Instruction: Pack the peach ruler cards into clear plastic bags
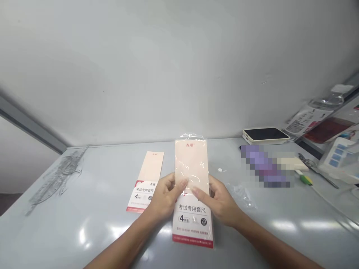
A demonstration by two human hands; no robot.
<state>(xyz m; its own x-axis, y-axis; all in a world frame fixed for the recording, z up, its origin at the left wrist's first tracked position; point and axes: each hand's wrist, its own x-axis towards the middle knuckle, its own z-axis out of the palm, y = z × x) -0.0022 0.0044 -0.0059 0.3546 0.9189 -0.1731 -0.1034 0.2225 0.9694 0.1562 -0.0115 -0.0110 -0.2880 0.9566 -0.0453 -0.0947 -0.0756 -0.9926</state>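
Both of my hands grip a ruler set packet [193, 228], a pale pink and white card with a red lower edge inside a clear plastic sleeve. My left hand [167, 196] closes on its left edge, thumb across the front. From the right edge, my right hand [221, 200] holds it the same way, and the two thumb tips nearly meet at the middle. The fingers behind the packet are hidden. Beside my left hand, a similar card sleeve [151, 164] lies on the table, its lower right part behind that hand.
Clear rulers [56, 177] lie at the table's left. Crumpled clear plastic [242, 196] rests right of my right hand. Farther right are a phone [265, 134], a blurred-out purple item [263, 166], scissors [318, 170] and a green-and-white cable [304, 177]. A bottle [316, 108] stands by the right edge.
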